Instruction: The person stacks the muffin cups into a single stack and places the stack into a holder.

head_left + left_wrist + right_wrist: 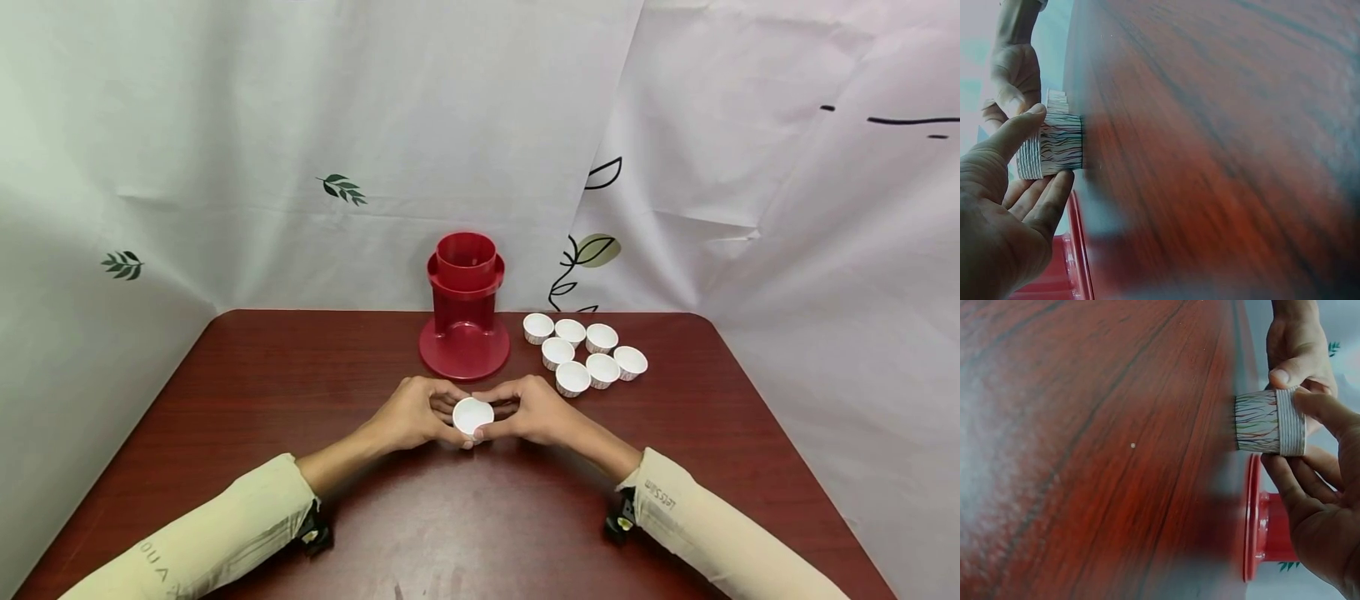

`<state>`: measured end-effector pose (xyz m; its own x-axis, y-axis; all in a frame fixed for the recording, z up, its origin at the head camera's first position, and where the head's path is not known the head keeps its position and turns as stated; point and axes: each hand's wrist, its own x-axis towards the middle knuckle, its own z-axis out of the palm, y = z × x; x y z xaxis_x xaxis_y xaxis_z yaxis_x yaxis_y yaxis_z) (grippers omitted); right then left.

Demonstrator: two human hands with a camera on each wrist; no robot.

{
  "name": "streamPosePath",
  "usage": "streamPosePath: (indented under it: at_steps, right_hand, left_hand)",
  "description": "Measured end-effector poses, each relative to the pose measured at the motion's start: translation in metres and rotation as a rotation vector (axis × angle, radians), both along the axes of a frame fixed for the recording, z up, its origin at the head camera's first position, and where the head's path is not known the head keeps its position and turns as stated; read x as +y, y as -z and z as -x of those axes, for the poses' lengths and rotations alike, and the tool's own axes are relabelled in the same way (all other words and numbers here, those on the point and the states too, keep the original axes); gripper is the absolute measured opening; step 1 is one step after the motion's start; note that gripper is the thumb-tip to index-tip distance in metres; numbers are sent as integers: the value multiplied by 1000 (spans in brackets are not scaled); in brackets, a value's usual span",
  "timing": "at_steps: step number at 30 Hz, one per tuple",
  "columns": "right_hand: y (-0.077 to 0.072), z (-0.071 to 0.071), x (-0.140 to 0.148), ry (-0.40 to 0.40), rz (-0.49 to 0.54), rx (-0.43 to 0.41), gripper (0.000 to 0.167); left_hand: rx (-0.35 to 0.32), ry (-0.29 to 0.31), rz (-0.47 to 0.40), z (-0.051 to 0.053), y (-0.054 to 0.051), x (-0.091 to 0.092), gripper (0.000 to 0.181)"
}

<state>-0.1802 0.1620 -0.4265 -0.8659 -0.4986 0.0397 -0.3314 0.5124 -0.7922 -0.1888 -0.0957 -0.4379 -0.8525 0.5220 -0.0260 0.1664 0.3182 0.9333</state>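
A stack of nested paper baking cups (472, 415), white inside, stands upright on the table in front of me. In the right wrist view the stack (1267, 422) shows several rims and squiggly coloured lines on its side. My left hand (417, 414) holds it from the left, thumb at the near side and fingers at the far side. From the right, my right hand (531, 411) grips it the same way. Behind the hands rises a red holder (465, 321) with a round base and a tube on top.
To the right of the red holder, several white paper cups (573, 378) stand loosely grouped on the dark wood table (337, 350). A white cloth (450, 108) with leaf prints hangs behind the table's far edge.
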Motion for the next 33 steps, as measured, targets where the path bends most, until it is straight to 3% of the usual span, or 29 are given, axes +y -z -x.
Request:
streamPosePath:
  at_steps: [10,33]
  right_hand:
    - [4,-3,1,15,105,-89,54]
    - [9,-7,6,36,210,-176,56]
  left_hand:
    - [29,13,-4,-1,-1,-1,55]
    - [44,28,-26,-3,3,-1,62]
